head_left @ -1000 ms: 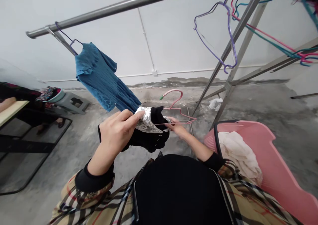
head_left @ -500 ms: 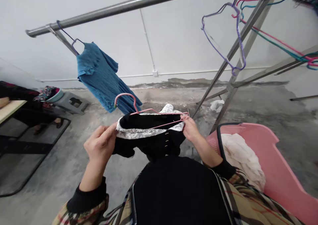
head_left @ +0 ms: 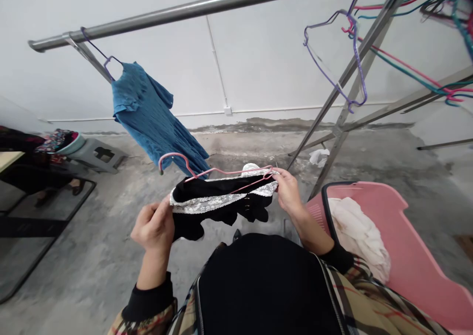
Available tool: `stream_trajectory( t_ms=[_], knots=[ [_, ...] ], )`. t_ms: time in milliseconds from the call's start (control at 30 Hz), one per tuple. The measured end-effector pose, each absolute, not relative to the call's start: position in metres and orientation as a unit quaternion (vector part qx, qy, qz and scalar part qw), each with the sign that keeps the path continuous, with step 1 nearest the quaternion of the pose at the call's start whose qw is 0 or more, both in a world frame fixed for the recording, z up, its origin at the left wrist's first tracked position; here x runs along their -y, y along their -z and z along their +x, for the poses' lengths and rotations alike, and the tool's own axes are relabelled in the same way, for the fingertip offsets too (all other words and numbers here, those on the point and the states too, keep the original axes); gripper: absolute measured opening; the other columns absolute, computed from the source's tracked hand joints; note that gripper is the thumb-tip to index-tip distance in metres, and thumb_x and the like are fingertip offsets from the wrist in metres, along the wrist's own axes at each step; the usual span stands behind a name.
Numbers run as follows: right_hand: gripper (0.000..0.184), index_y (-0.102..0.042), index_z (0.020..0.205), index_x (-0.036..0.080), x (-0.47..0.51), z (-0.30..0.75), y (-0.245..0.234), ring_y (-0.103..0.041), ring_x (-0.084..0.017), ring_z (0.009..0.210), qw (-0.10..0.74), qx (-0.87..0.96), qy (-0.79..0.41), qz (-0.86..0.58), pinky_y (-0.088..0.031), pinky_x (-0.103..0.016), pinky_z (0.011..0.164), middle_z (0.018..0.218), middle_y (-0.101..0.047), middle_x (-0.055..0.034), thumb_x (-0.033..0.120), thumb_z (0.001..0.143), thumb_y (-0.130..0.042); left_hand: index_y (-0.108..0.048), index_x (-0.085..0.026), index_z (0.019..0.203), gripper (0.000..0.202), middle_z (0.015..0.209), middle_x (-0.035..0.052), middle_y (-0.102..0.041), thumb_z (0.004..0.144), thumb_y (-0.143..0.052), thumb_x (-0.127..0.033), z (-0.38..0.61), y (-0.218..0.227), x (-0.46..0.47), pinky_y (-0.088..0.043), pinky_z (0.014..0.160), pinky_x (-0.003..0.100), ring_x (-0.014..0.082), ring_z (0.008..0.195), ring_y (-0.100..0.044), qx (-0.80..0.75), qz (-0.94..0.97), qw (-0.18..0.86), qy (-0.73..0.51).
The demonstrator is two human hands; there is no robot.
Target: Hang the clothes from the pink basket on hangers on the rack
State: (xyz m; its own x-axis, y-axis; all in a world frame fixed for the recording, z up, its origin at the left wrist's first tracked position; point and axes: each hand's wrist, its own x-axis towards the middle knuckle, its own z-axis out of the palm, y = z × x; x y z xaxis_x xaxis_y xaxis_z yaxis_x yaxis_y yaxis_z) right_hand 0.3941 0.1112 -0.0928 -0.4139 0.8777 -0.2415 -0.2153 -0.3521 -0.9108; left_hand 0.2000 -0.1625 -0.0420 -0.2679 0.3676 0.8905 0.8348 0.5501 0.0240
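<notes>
Between my hands is a black garment (head_left: 218,217) with a white lace edge around its wide opening. My left hand (head_left: 153,224) is closed, pinching the left end of that edge. At the right end, my right hand (head_left: 288,189) grips the lace edge together with a corner of a pink clothes hanger (head_left: 229,171). The hanger lies partly inside the opening, its hook rising free toward the left. The left end of the hanger is hidden in the cloth.
A blue dress (head_left: 148,116) hangs from a metal rail (head_left: 177,11) ahead. Purple hangers (head_left: 360,64) hang by the slanted frame leg at right. A pink basket (head_left: 414,226) holds white cloth (head_left: 360,236). At left are a grey stool (head_left: 107,155) with a basin (head_left: 70,145) and a seated person's legs.
The garment's left end and the hanger hook have shifted slightly left and the lace edge tilts more. Both hands keep their hold. The view has turned a little right.
</notes>
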Motion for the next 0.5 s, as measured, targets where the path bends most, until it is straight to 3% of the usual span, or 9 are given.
stream_trajectory(
  t_ms=[233, 300, 400, 433, 500],
  knots=[
    [0.026, -0.067, 0.094, 0.017, -0.122, 0.404, 0.093, -0.058, -0.014, 0.071, 0.458, 0.556, -0.577, -0.385, -0.047, -0.026, 0.066, 0.082, -0.067, -0.002, 0.028, 0.073, -0.055, -0.076, -0.031, 0.098, 0.027, 0.071, 0.0001, -0.063, 0.085, -0.06, -0.013, 0.21, 0.061, 0.161, -0.029, 0.05, 0.022, 0.009, 0.061, -0.051, 0.805, -0.439, 0.377, 0.133],
    [0.027, -0.067, 0.098, 0.018, -0.12, 0.414, 0.084, -0.055, -0.013, 0.064, 0.391, 0.657, -0.551, -0.335, -0.046, -0.025, 0.061, 0.075, -0.064, -0.0005, 0.029, 0.077, -0.055, -0.076, -0.03, 0.099, 0.025, 0.072, 0.0, -0.063, 0.087, -0.058, -0.017, 0.212, 0.067, 0.156, -0.026, 0.049, 0.023, 0.0101, 0.062, -0.052, 0.843, -0.406, 0.325, 0.137],
    [0.028, -0.069, 0.102, 0.019, -0.12, 0.431, 0.068, -0.053, -0.011, 0.059, 0.235, 0.809, -0.5, -0.203, -0.046, -0.024, 0.057, 0.074, -0.062, -0.0007, 0.032, 0.08, -0.059, -0.075, -0.026, 0.098, 0.02, 0.072, -0.0011, -0.061, 0.086, -0.059, -0.021, 0.209, 0.072, 0.151, -0.03, 0.051, 0.02, 0.0099, 0.062, -0.054, 0.873, -0.343, 0.252, 0.24],
    [0.028, -0.069, 0.104, 0.019, -0.122, 0.435, 0.062, -0.054, -0.011, 0.06, 0.228, 0.834, -0.466, -0.186, -0.047, -0.025, 0.058, 0.08, -0.063, -0.0023, 0.034, 0.082, -0.059, -0.075, -0.025, 0.098, 0.02, 0.072, -0.0014, -0.061, 0.086, -0.059, -0.021, 0.206, 0.073, 0.15, -0.032, 0.052, 0.02, 0.0096, 0.062, -0.054, 0.872, -0.332, 0.226, 0.28],
    [0.031, -0.066, 0.112, 0.021, -0.131, 0.44, 0.052, -0.059, -0.014, 0.072, 0.291, 0.86, -0.366, -0.206, -0.05, -0.028, 0.065, 0.097, -0.063, -0.0067, 0.037, 0.087, -0.057, -0.074, -0.023, 0.098, 0.021, 0.071, -0.002, -0.058, 0.085, -0.057, -0.021, 0.202, 0.072, 0.148, -0.036, 0.056, 0.019, 0.0093, 0.06, -0.054, 0.858, -0.345, 0.176, 0.337]
  ],
)
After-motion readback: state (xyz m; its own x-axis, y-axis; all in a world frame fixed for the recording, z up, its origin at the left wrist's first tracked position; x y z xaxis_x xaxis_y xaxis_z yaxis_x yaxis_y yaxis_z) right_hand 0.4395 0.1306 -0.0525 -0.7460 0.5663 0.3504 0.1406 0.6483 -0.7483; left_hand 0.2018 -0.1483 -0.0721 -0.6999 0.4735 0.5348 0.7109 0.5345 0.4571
